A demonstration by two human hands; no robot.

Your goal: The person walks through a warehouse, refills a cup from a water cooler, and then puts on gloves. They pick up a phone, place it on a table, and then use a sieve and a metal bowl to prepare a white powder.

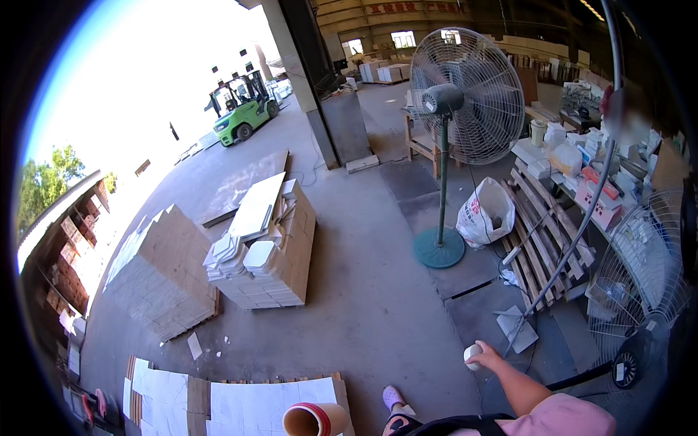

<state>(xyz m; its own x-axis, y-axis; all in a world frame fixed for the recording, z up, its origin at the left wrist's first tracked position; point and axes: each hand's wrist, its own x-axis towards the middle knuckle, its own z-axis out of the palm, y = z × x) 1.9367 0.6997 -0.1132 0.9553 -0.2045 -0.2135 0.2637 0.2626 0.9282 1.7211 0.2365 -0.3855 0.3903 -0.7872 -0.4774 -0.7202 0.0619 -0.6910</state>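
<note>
My right hand (486,355), reaching in from the lower right on a bare forearm with a pink sleeve, is closed round a small white rounded object (472,357). What kind of object it is I cannot make out. My left hand is not in view. At the lower edge, a hollow tan cylinder with a red band (336,418) shows its open end, above a low stack of white sheets (273,396) with brown strips along its edges. One shoe of mine, a light purple clog (392,397), is on the floor beside the stack.
A large green-based standing fan (440,248) is ahead, beside a white sack (486,214) and a wooden pallet (539,232). A second fan (640,291) is close on my right. Tall stacks of boards (280,254) and a green forklift (246,118) are to the left.
</note>
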